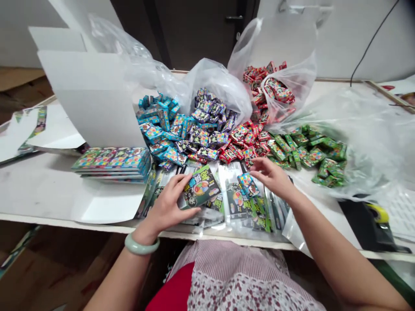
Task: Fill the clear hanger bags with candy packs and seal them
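Note:
My left hand point(173, 201) has its thumb and fingers around a flat black packet point(201, 186) with green lettering and a colourful round picture, tilted above the table. My right hand point(270, 177) is at the front edge of the red packets point(240, 144), fingers bent with a gap between thumb and forefinger. Just below its thumb is a small blue packet point(248, 185), above flat black-and-green packets point(238, 201) in clear wrapping. Whether the thumb touches the blue packet is unclear. The fingertips are partly hidden against the red packets.
Heaps of small blue packets point(158, 125), purple packets point(209, 112) and green packets point(324, 151) spill from clear plastic bags point(285, 39). On the left, an open white carton point(94, 99) holds stacked colourful packs point(112, 160). A yellow-and-black tape dispenser point(379, 216) lies at the right.

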Tool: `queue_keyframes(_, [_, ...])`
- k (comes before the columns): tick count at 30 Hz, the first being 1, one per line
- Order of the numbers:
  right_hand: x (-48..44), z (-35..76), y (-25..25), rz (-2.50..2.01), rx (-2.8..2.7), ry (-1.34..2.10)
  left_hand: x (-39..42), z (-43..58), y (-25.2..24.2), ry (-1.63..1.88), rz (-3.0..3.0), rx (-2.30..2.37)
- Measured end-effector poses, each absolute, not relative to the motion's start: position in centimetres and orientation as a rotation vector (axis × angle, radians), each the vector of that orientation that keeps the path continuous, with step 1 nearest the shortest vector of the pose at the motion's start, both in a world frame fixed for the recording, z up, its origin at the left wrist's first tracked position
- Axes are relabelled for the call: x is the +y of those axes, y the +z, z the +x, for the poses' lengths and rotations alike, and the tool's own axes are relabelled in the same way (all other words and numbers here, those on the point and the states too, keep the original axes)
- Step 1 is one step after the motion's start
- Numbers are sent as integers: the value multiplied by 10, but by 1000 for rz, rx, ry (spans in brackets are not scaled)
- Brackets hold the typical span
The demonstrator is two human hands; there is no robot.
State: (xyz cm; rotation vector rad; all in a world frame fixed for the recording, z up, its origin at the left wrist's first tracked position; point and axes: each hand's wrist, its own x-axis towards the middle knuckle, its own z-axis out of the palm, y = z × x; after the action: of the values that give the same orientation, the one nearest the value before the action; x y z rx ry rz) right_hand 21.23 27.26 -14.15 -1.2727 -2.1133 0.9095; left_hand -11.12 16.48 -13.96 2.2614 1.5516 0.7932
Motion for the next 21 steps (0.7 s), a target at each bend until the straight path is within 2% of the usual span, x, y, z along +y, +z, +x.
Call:
queue_keyframes(7, [278, 233, -151, -1098, -2800, 622, 172, -96, -137, 635, 2315, 1389])
queue_keyframes(10, [279, 230, -146, -1049, -2745, 659, 175, -90, -138, 616, 2344, 1375])
queue_keyframes(14, [268, 233, -114, -1037, -2425, 565, 176, -88, -141, 622, 2391, 1392])
queue_keyframes(21, [239, 211, -81, -922, -2742, 294, 181, -76, -140, 633, 2409, 1299])
